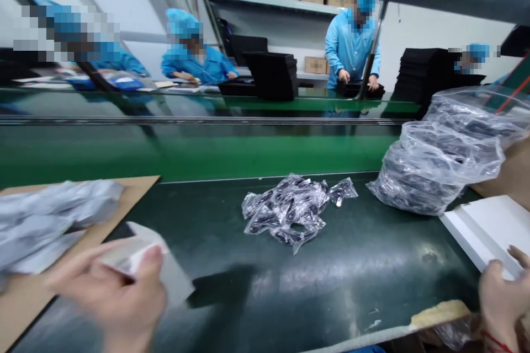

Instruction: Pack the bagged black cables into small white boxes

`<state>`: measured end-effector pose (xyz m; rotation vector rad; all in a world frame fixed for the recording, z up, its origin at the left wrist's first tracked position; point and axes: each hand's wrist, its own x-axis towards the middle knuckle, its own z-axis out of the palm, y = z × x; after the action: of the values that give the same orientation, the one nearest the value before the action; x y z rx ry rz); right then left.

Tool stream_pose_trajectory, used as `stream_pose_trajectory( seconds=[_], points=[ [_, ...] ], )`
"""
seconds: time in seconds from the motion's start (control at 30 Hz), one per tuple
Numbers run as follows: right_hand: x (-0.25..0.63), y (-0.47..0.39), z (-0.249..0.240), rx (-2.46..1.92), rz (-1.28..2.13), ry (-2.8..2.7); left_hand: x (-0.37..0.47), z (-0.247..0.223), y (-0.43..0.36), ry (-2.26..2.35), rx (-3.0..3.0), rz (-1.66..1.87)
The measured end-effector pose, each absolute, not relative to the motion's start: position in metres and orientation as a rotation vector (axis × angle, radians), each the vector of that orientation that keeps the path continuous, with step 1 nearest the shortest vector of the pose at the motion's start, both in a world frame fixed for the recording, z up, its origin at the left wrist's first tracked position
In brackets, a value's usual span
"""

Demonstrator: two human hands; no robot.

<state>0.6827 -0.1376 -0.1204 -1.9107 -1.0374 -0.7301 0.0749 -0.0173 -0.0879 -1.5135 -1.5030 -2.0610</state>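
Note:
My left hand (pixel 120 292), blurred by motion, is closed around a pale flat piece (pixel 176 276) that looks like folded paper or card. At the right edge, my right hand (pixel 505 292) has its thumb and fingers on the near side of a white box (pixel 492 226) and grips it. Between the hands, farther back, lies a pile of small clear bags (pixel 285 209) with dark items inside. One such bag (pixel 343 192) sits just right of the pile. Grey-white packets (pixel 62 209) rest on a cardboard sheet (pixel 143 185) beside my left hand.
Large clear plastic bags (pixel 434 171) full of dark items stand at the back right. A green ledge (pixel 265 151) runs behind the dark green work surface (pixel 331 281). Beyond it, several co-workers in blue sit or stand near stacks of black trays (pixel 273 74).

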Motion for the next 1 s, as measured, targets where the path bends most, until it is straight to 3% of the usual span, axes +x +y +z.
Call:
stream_pose_trajectory(
  seconds=[0.17, 0.37, 0.57, 0.83, 1.0],
  points=[
    [0.536, -0.071, -0.113, -1.501, -0.227, -1.741, 0.193, -0.068, -0.038, -0.859, -1.706, -2.392],
    [0.404, -0.028, -0.122, -1.153, 0.28, -2.232, 0.278, -0.069, -0.062, -1.005, -1.978, -2.335],
    [0.413, -0.025, -0.118, -1.247, 0.5, -1.943, 0.291, -0.075, -0.064, -1.055, -2.111, -2.162],
    [0.476, -0.073, -0.028, -1.003, 0.865, -1.107, 0.285, -0.08, -0.052, -1.267, -2.057, -2.078],
    [0.452, -0.094, 0.001, -0.985, 0.799, -1.138, 0.289, -0.082, -0.053, -1.251, -2.044, -2.033]
  ],
)
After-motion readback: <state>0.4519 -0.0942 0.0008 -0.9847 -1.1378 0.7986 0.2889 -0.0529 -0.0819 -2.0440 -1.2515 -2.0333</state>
